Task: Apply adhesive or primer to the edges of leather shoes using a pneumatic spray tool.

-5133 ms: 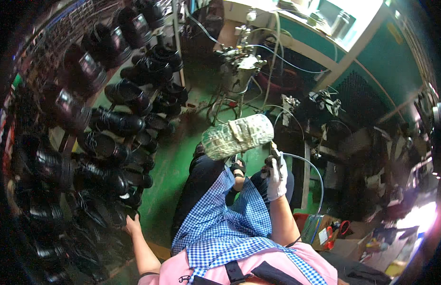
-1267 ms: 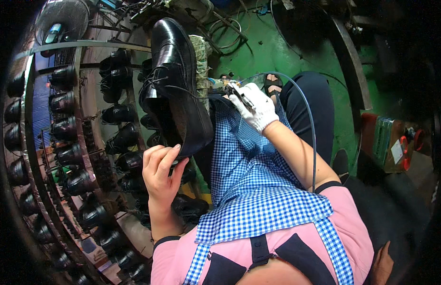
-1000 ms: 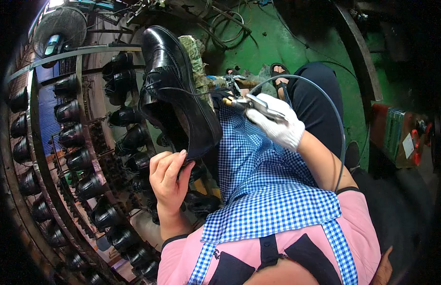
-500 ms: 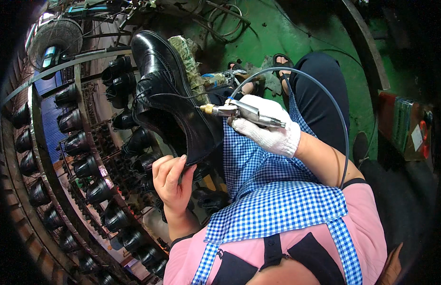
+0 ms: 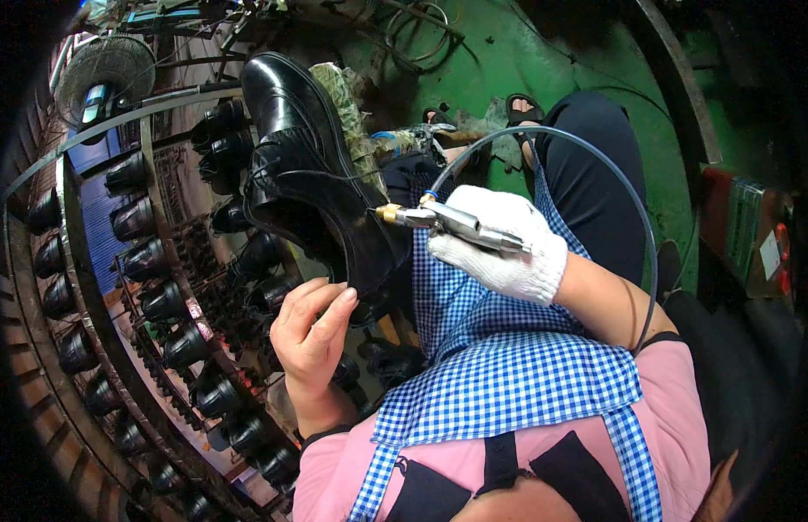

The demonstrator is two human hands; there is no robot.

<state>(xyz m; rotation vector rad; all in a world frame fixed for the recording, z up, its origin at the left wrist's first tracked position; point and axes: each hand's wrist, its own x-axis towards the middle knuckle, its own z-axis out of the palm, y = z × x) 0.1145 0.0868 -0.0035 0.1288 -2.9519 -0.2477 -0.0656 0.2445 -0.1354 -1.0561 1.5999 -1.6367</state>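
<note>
Bright light is shining on the middle, making glare on the black shoe (image 5: 308, 165). The edges are going dark, bending and looking blurry.

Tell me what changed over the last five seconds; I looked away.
The left hand took a black shoe from the rack and raised it. The gloved right hand swung its metal tool leftward until the brass tip met the shoe's side. Tool, hose and checked apron stayed as before.
</note>
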